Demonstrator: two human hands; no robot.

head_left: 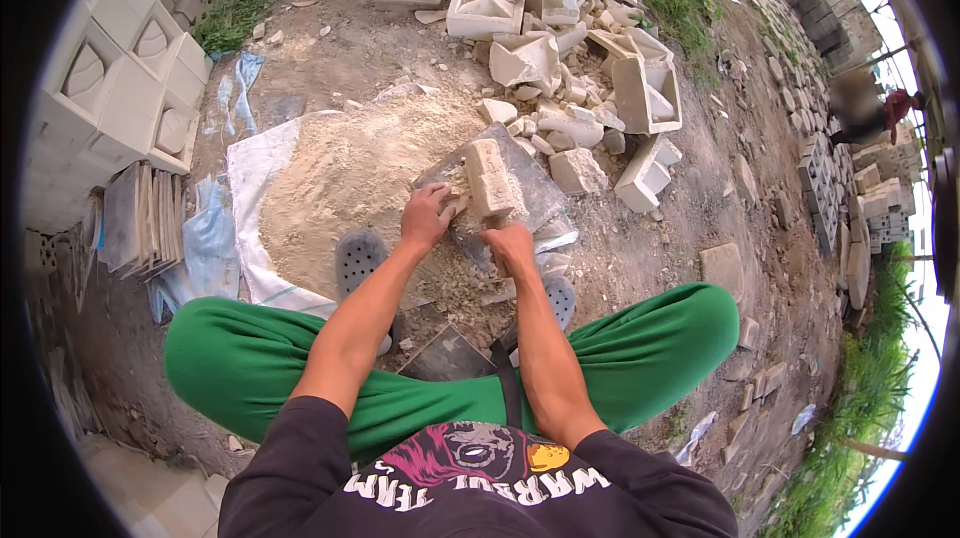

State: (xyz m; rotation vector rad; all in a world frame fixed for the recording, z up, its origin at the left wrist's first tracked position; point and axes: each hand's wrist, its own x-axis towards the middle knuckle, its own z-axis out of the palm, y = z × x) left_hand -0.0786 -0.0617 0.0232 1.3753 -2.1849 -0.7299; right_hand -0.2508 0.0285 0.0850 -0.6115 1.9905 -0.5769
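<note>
Head view, looking down on a person squatting on bare, packed earth in an open yard. The left hand is closed over the near left edge of a grey square slab that sits tilted on the ground just ahead of the knees. The right hand grips the slab's lower edge, fingers curled around it. A pale, rough chunk of block lies on the slab's upper face, just beside the left fingertips; whether they touch it cannot be told.

Left of the slab, a heap of pale sand rests on a white woven sheet spread over the dirt. Beyond the slab lies a pile of broken pale blocks, some hollow and boxy, others reduced to rubble. Stacked patterned blocks stand along the left edge, with thin flat plates leaning below them. Rows of further blocks line the right side, bordered by grass. Two grey perforated shoes show under the arms. A second person is far off at the upper right, blurred.
</note>
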